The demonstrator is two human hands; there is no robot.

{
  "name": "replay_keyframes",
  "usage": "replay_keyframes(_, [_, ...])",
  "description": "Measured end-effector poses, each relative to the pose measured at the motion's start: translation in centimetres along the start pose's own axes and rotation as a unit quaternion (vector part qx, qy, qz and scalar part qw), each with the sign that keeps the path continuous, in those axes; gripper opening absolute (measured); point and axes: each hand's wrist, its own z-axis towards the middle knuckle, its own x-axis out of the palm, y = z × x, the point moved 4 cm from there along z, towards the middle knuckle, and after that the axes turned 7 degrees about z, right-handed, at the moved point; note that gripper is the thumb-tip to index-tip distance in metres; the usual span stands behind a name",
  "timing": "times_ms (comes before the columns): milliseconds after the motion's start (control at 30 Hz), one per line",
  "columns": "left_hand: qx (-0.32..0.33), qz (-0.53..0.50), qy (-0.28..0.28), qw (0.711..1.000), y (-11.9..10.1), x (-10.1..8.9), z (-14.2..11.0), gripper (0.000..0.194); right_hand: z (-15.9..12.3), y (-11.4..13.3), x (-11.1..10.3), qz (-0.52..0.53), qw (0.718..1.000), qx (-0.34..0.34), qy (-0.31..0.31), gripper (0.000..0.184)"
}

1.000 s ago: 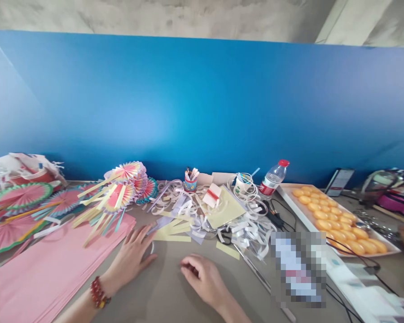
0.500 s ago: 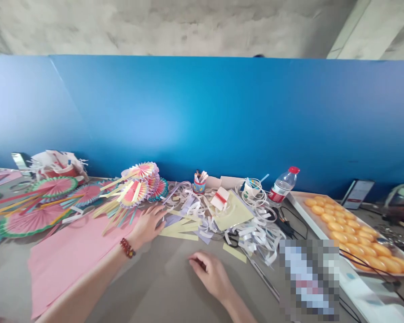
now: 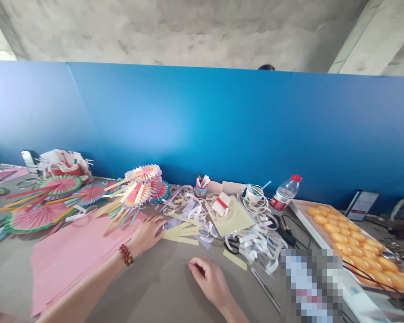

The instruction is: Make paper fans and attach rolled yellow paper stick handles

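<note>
My left hand (image 3: 149, 232), with a red bead bracelet at the wrist, lies stretched out with its fingers flat on the right edge of a stack of pink paper sheets (image 3: 74, 255), beside yellow paper strips (image 3: 182, 233). My right hand (image 3: 210, 278) rests on the brown table with its fingers curled loosely under; what they hold, if anything, is hidden. Folded paper fans (image 3: 138, 188) with yellow strips lie just beyond my left hand.
A heap of white paper ribbons (image 3: 256, 233) and scissors (image 3: 234, 244) lies ahead. A pen cup (image 3: 200, 187), a paper cup (image 3: 252, 195) and a water bottle (image 3: 284, 195) stand by the blue partition (image 3: 222, 134). A tray of orange rounds (image 3: 353, 237) is at right.
The view has tilted up and shifted left. My left arm has reached farther forward along the pink paper's edge. My right hand has stayed in place.
</note>
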Motion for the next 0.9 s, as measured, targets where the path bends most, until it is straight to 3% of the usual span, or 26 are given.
replay_keyframes(300, [0.007,0.002,0.013,1.0,0.0,0.9,2.0,0.032,-0.4,-0.3,0.4,-0.008,1.0,0.006,0.004,0.021])
replay_keyframes(633, [-0.008,0.031,-0.005,0.999,-1.7,-0.2,2.9,0.028,-0.2,-1.3,0.9,-0.031,0.998,-0.053,0.007,0.02])
replay_keyframes(900, [-0.014,0.037,-0.019,0.999,-0.9,0.1,3.6,0.034,-0.4,-0.8,0.6,-0.022,0.998,-0.066,0.001,0.02])
